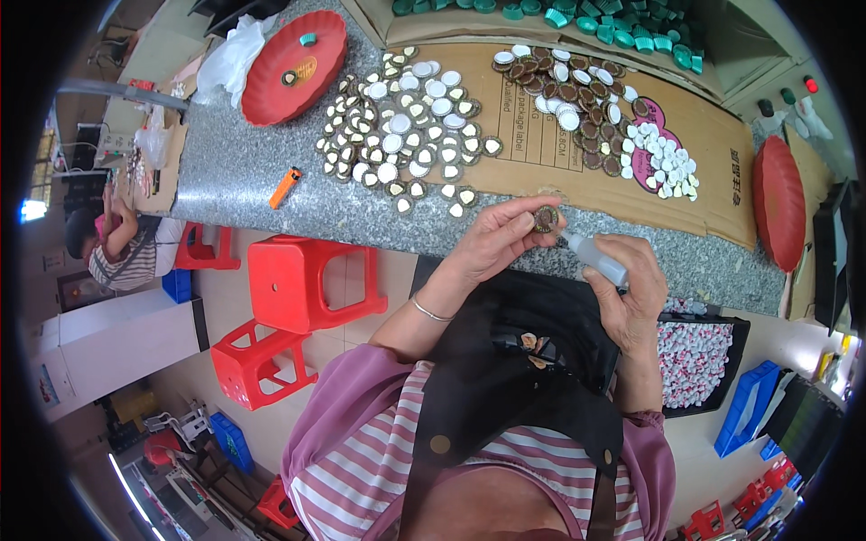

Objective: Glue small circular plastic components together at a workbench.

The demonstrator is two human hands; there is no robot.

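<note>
Over the near edge of the stone table, my left hand pinches a small dark round piece with a fluted rim between thumb and fingers. My right hand is wrapped round a translucent squeeze bottle. Its narrow nozzle points left at the round piece; whether they touch I cannot tell. Beyond my left hand spreads a pile of brown fluted pieces with cream or white centres. More brown pieces and a heap of small white pieces lie on flattened cardboard.
Red fluted trays stand at the far left and right. An orange cutter lies left. Green cups fill the back shelf. Red stools and a black crate of small pieces flank me. Another person sits far left.
</note>
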